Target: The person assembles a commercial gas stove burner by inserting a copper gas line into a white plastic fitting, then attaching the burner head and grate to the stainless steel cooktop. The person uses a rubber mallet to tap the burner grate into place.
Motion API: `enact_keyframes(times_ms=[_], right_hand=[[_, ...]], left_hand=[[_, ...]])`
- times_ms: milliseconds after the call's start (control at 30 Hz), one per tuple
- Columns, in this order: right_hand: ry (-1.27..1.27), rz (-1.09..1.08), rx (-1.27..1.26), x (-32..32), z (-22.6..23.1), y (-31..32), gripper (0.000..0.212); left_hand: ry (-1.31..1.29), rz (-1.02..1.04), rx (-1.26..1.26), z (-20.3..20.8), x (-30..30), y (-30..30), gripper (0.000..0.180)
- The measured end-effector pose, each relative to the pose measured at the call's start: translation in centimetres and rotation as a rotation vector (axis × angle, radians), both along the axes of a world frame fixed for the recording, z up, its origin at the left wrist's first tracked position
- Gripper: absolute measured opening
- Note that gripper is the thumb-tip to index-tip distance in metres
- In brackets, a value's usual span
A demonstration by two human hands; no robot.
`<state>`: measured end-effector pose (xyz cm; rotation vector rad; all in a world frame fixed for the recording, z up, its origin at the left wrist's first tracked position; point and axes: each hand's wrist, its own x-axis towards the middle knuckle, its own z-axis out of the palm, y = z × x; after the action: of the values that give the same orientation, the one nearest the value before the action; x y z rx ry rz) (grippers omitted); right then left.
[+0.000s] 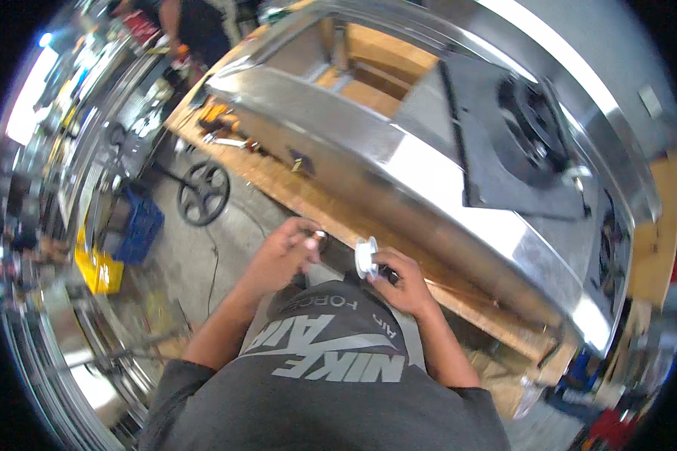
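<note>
Head view: beside the wooden worktop (pixel 278 180), on which a large metal housing (pixel 421 161) is set, a white spool (pixel 365 258) is gripped by the right hand (pixel 402 282); a small, blurred item (pixel 319 235) is pinched by the left hand (pixel 280 255), apart from the spool.

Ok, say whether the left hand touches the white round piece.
Apart: the head view shows a gap between the left hand and the white round piece in the right hand.

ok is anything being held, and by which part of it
The right hand holds a white spool-like piece by its right side. The left hand appears to pinch a small piece, too small to tell which part.
</note>
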<state>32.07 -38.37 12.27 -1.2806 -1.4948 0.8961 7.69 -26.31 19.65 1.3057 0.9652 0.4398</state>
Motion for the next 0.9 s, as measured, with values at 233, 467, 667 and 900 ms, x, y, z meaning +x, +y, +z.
enact_keyframes(times_ms=[233,467,667,900], right_hand=[[0.166,0.292,0.183,-2.3,4.9,4.8,0.034],[0.116,0.368,0.211,-2.9,7.2,6.8,0.033],[0.045,0.377,0.068,-4.6,9.3,6.6,0.039],[0.058,0.365,0.058,-4.0,8.4,6.6,0.044]], left_hand=[[-0.271,0.081,0.122,1.8,1.1,-1.3,0.028],[-0.042,0.098,0.419,5.3,0.3,-2.2,0.031],[-0.159,0.170,0.099,2.5,-0.1,-0.5,0.032],[-0.004,0.219,0.321,2.3,-0.1,0.7,0.034]])
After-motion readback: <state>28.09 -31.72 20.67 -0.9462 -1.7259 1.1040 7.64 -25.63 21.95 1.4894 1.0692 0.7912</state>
